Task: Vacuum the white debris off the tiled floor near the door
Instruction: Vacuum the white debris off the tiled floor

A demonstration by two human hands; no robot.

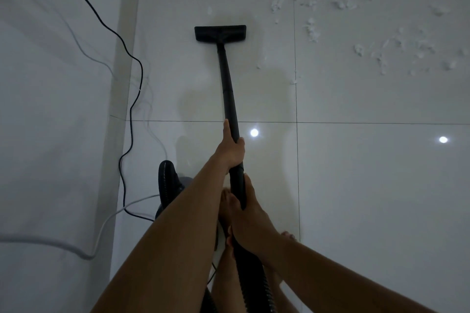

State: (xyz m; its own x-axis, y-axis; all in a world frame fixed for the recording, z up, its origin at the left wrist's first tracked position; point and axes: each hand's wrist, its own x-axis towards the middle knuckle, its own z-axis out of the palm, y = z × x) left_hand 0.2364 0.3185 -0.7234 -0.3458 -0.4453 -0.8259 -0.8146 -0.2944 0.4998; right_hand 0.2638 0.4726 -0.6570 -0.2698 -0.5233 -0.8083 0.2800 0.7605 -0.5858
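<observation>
Now, fingers of left hand and right hand gripping the wand, we should sweep the nozzle flat toward two-o'clock debris.

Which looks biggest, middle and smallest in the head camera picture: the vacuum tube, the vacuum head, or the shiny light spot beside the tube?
1. vacuum tube: by far the largest, though its near end is closer to the camera.
2. vacuum head
3. light spot: just a small dot.

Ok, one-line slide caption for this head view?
Left hand and right hand grip the black vacuum wand, its floor head flat on the white tiles, left of scattered white debris.
</observation>
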